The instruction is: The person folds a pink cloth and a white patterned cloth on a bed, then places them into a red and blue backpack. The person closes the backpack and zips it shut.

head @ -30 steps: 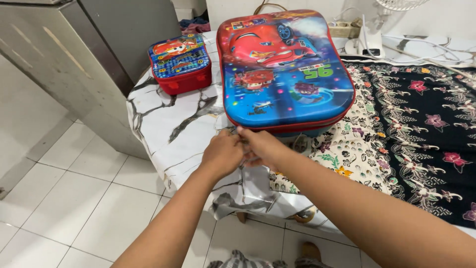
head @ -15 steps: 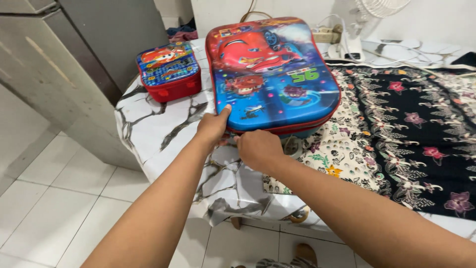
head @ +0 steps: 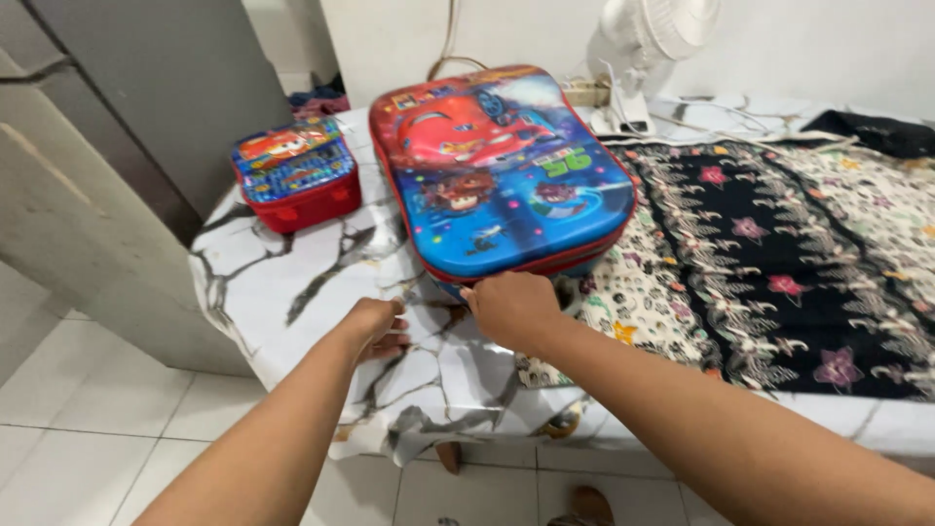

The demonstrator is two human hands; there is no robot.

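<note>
A large blue and red children's backpack [head: 502, 166] with cartoon cars lies flat on a table covered by a marble-patterned cloth [head: 282, 282]. My right hand [head: 511, 310] grips the backpack's near bottom edge, fingers curled on the red trim. My left hand [head: 375, 326] rests on the marble cloth just left of the backpack, fingers loosely bent, holding nothing. A small matching red and blue lunch bag [head: 295, 172] sits at the table's far left.
A black floral batik cloth [head: 779, 253] covers the right half of the table. A white fan [head: 648, 49] and cables stand at the back by the wall. A grey door [head: 107, 175] is on the left, white floor tiles [head: 88, 419] below.
My left hand has come off the backpack's near corner and dropped onto the marble cloth. My right hand stays at the backpack's bottom edge. The view has shifted rightward.
</note>
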